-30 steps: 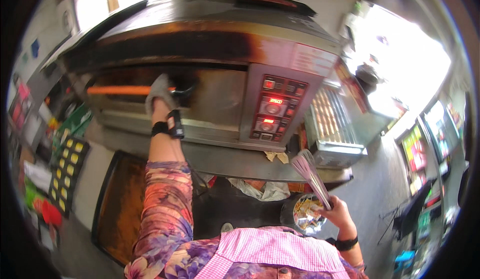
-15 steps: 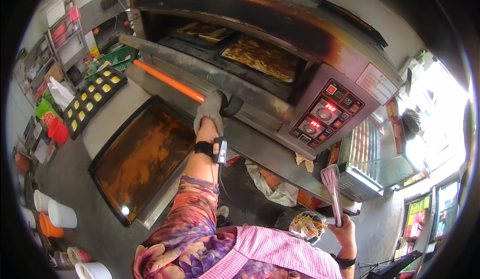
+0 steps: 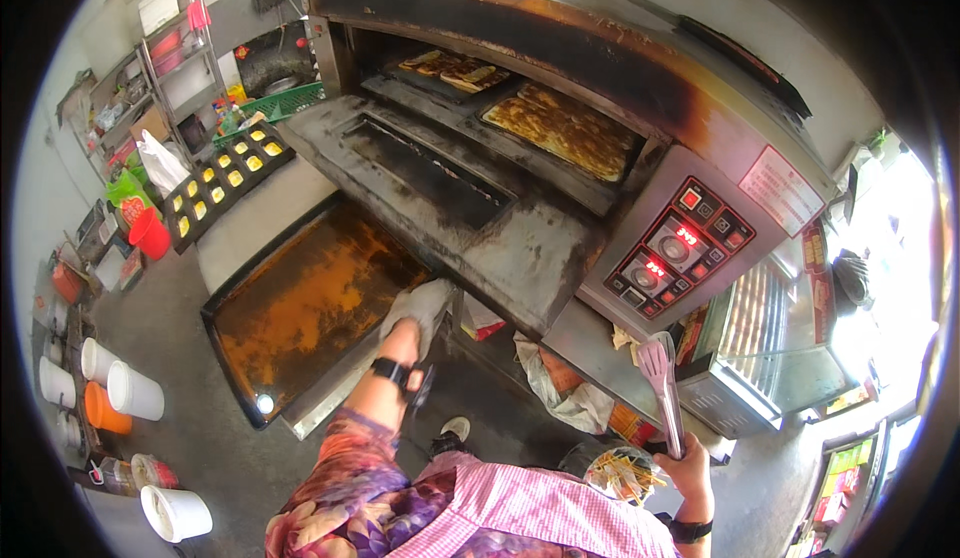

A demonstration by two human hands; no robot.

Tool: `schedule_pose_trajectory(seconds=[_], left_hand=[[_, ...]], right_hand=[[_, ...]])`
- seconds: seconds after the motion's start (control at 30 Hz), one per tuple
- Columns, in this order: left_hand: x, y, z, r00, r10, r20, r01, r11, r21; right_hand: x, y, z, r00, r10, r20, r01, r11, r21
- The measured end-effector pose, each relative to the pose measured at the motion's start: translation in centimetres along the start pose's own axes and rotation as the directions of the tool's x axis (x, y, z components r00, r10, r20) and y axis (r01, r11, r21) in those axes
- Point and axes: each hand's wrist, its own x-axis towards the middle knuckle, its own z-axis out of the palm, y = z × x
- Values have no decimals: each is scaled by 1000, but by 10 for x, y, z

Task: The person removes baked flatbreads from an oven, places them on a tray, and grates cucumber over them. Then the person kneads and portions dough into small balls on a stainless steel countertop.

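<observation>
Seven-thirty from centre, I've got the left hand (image 3: 416, 310) in a light-grey, thick fabric glove (image 3: 426, 304), and just below it a black wrist strap (image 3: 390, 370) carrying a small dark boxy device (image 3: 421, 386), its details blurred! Down to seven o'clock: a rumpled floral cloth sleeve (image 3: 335, 473), all orange, pink and purple with big pale petals. Between five and six I see a pink-and-white checked cloth apron (image 3: 555, 508), its broad strap matching. Five o'clock, a plain black wristband (image 3: 688, 530); six, one pale rounded shoe (image 3: 457, 426)!
</observation>
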Motion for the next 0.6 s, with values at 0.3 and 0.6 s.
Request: schedule_pose_trajectory(seconds=[0.3,0.6], left_hand=[[-26,152,186,857,492,153,-217,73,974],[229,261,221,830,327,452,38,-841,539]], right_hand=[[37,-31,16,993,-43,114,15,971,237],[73,-95,39,996,-1,90,-47,850,525]])
